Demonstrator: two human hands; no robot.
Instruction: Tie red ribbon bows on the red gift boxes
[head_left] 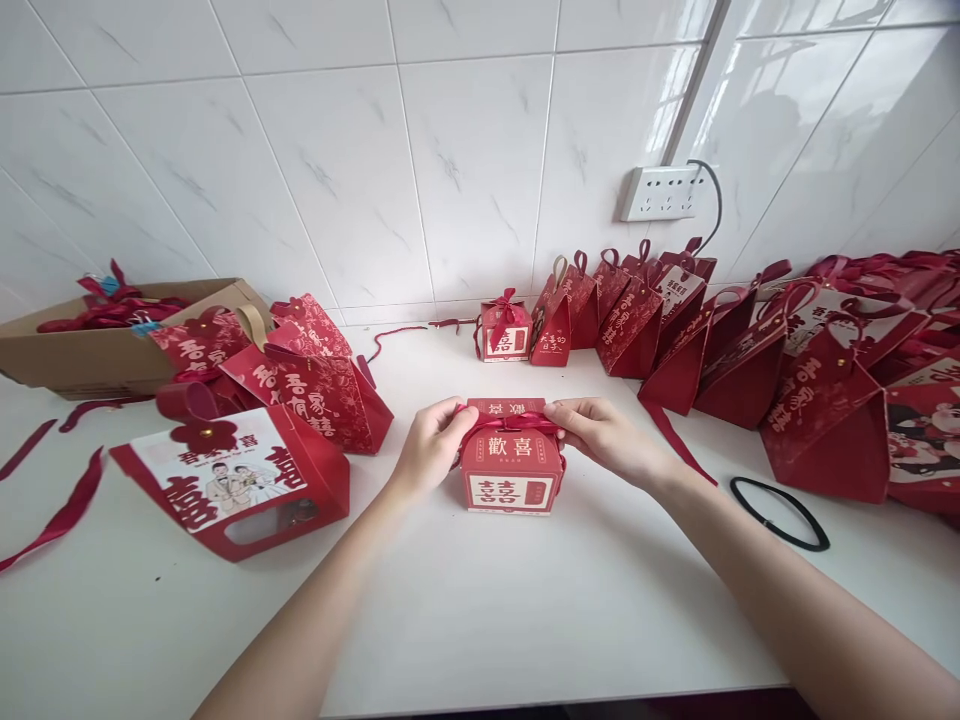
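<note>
A small red gift box [513, 488] with cream panels and printed characters stands upright on the white table in front of me. A dark red ribbon [517, 422] runs across its top. My left hand [429, 445] pinches the ribbon at the box's left top edge. On the other side, my right hand [604, 435] pinches the same ribbon near the right top edge, thumb and fingers together. The ribbon looks pulled flat between both hands. Some of it hangs down the box's right side.
Left of me stand a red box with a couple print [247, 470], more red boxes [330, 400] and a cardboard carton [75, 360] of ribbons. Many tent-shaped red boxes [825, 420] line the right. A black loop [780, 515], loose ribbon [60, 515] and a wall socket [660, 193] are also there.
</note>
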